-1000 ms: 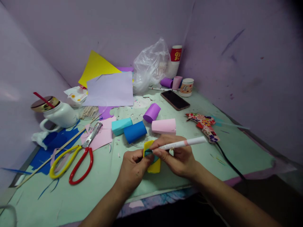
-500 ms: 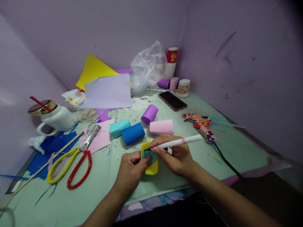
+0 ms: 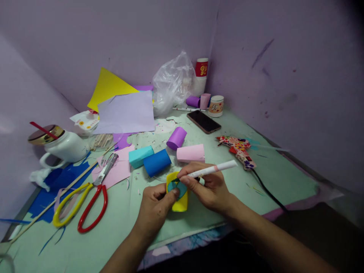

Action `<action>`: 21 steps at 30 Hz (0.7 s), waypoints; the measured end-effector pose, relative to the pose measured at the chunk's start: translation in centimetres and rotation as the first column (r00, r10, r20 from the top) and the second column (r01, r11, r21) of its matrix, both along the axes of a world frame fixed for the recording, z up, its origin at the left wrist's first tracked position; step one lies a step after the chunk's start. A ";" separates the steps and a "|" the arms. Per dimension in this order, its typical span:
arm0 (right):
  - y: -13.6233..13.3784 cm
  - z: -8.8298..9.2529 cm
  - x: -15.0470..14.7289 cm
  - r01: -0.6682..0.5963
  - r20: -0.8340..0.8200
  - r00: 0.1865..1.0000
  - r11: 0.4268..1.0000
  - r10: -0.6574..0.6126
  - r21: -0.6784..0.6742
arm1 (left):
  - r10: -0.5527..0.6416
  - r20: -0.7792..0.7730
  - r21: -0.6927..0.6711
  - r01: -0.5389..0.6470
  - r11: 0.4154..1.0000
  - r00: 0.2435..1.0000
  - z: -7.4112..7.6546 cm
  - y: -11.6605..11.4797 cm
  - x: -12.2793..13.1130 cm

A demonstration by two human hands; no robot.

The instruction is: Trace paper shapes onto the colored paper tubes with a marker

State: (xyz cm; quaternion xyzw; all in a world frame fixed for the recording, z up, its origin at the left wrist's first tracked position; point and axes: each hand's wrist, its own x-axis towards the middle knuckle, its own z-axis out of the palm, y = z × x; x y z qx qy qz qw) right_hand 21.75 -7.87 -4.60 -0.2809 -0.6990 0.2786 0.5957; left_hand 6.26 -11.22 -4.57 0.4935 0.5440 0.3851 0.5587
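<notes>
My left hand [image 3: 157, 204] grips a yellow paper tube [image 3: 182, 203], its thumb pressing a teal paper circle [image 3: 182, 191] against the tube's side. In my right hand [image 3: 209, 187] is a white marker pen [image 3: 213, 169], held in a writing grip with its dark tip down at the upper edge of the teal circle. Just beyond the hands lie a blue tube [image 3: 157, 163], a turquoise tube [image 3: 140, 156], a purple tube [image 3: 176, 138] and a pink tube [image 3: 191, 153].
Scissors [image 3: 99, 182] with yellow and red handles lie left, near a white mug [image 3: 68, 146]. A phone [image 3: 204, 121] and a paper cup [image 3: 216, 106] stand further back. At right rests a floral glue gun [image 3: 237, 148] with a black cord. Paper sheets [image 3: 127, 112] lean at the back.
The whole view has shifted slightly, so things sit a little further left. Both hands keep their grips, with the pen tip still at the teal circle's upper edge.
</notes>
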 end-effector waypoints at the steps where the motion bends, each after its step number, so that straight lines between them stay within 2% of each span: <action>1: 0.0 0.0 0.0 0.000 -0.002 1.000 1.000 0.000 0.002 | -0.002 -0.002 0.000 0.002 1.000 1.000 0.0 0.0 0.0; 21: -0.3 -0.3 0.3 0.027 0.016 0.999 0.999 -0.027 0.020 | 0.023 0.019 0.024 -0.023 0.999 1.000 -0.1 0.1 0.0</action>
